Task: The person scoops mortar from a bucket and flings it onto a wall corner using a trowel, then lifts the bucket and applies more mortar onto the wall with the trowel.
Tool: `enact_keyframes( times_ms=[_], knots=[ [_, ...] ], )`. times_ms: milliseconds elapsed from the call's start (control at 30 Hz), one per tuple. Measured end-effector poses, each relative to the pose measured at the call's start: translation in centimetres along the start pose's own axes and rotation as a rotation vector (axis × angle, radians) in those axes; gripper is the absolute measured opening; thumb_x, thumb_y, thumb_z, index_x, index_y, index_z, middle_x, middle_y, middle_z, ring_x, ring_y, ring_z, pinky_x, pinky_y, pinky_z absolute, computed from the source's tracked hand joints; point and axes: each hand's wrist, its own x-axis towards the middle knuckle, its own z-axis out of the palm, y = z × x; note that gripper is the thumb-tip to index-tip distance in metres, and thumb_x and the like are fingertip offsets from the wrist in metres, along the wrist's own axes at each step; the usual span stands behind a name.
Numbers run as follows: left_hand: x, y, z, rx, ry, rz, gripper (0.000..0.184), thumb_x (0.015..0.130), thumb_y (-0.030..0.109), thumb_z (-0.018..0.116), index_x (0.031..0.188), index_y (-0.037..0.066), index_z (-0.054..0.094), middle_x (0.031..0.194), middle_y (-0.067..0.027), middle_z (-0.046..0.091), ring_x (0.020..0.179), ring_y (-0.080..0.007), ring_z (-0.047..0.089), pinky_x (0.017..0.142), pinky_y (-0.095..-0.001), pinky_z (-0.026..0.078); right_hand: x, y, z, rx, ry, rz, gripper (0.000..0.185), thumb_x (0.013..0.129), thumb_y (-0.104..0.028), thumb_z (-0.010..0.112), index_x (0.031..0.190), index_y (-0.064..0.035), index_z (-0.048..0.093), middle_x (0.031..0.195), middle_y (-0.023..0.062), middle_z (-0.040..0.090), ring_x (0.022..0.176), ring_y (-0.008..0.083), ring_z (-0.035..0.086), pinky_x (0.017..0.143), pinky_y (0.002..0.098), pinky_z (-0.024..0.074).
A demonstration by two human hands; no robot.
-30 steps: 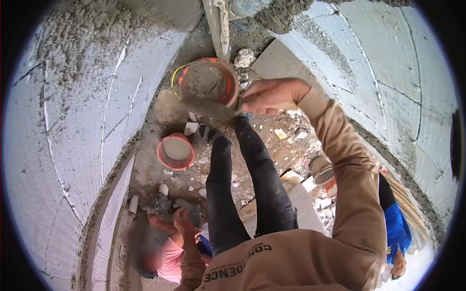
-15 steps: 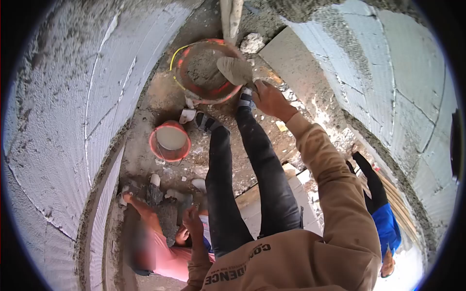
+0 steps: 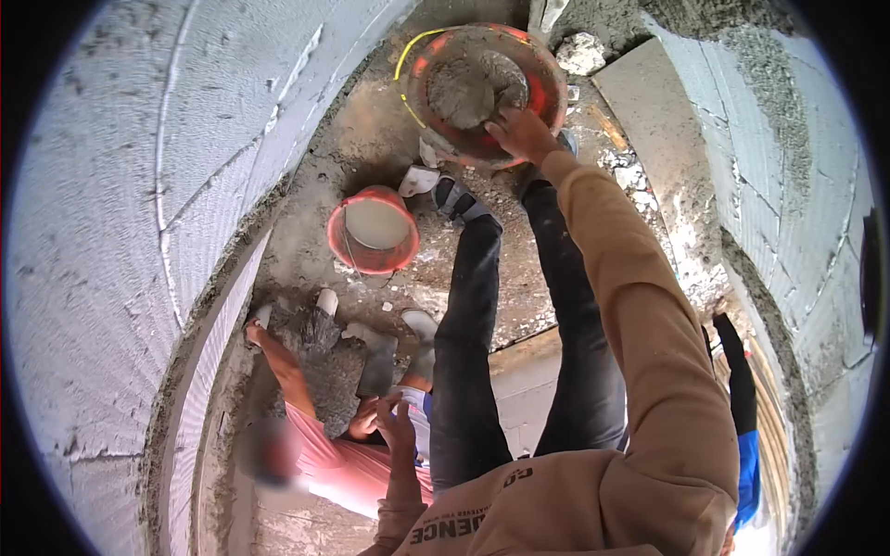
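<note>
My right hand (image 3: 527, 135) is closed on the handle of a trowel, at the near rim of a large red tub (image 3: 549, 85). The trowel blade (image 3: 505, 74) is down in the grey wet mortar (image 3: 456, 88) inside and partly covered by it. At the lower left, my left hand (image 3: 397, 428) is raised beside my thigh, fingers loosely bent and apart, with nothing visible in it. It overlaps the view of a co-worker's hand (image 3: 364, 419) and lies just below a grey flat piece (image 3: 376, 369) whose kind I cannot make out.
A smaller red bucket (image 3: 404, 252) of cloudy liquid stands near my foot. A co-worker in a pink shirt (image 3: 348, 463) crouches at the lower left. Another person's blue clothing (image 3: 747, 473) shows at the right. Block walls (image 3: 102, 232) rise on both sides; rubble (image 3: 632, 176) covers the floor.
My right hand has lowered the trowel from above the tub's edge into the mortar. The view has shifted, so the tub and bucket appear farther right and higher.
</note>
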Motion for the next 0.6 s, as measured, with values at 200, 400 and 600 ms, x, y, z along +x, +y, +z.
enact_keyframes(
  times_ms=[200, 400, 600],
  knots=[
    [-1.4, 3.9, -1.5, 0.002, 0.010, 0.179, 0.018, 0.088, 0.010, 0.068, 0.102, -0.002, 0.068, 0.101, -0.0175, 0.071, 0.095, -0.0314, 0.069, 0.088, -0.0414, 0.053, -7.7, -6.5, -11.5, -0.011, 0.100, 0.088, 0.038, 0.099, -0.043, 0.060, 0.111, -0.0065, 0.062, 0.086, 0.0238, 0.071, 0.085, 0.0467, 0.069, 0.077, 0.0571, 0.0554],
    [0.1, 5.0, -4.1, -0.065, 0.096, 0.404, 0.019, 0.086, 0.014, 0.066, 0.097, -0.001, 0.071, 0.097, -0.0180, 0.071, 0.090, -0.0331, 0.069, 0.083, -0.0431, 0.053, -14.3, -12.7, -23.4, 0.037, 0.297, -0.163, 0.033, 0.098, -0.038, 0.064, 0.110, -0.0077, 0.060, 0.086, 0.0228, 0.070, 0.080, 0.0453, 0.068, 0.071, 0.0544, 0.0546],
    [-0.6, 7.7, -5.1, -0.002, 0.095, 0.409, 0.019, 0.086, 0.013, 0.066, 0.097, -0.001, 0.072, 0.096, -0.0156, 0.072, 0.087, -0.0277, 0.070, 0.082, -0.0396, 0.055, -22.0, -20.7, -35.3, 0.016, 0.182, -0.326, 0.037, 0.096, -0.039, 0.067, 0.110, -0.0053, 0.061, 0.084, 0.0222, 0.069, 0.078, 0.0450, 0.067, 0.072, 0.0528, 0.0540]
  ],
)
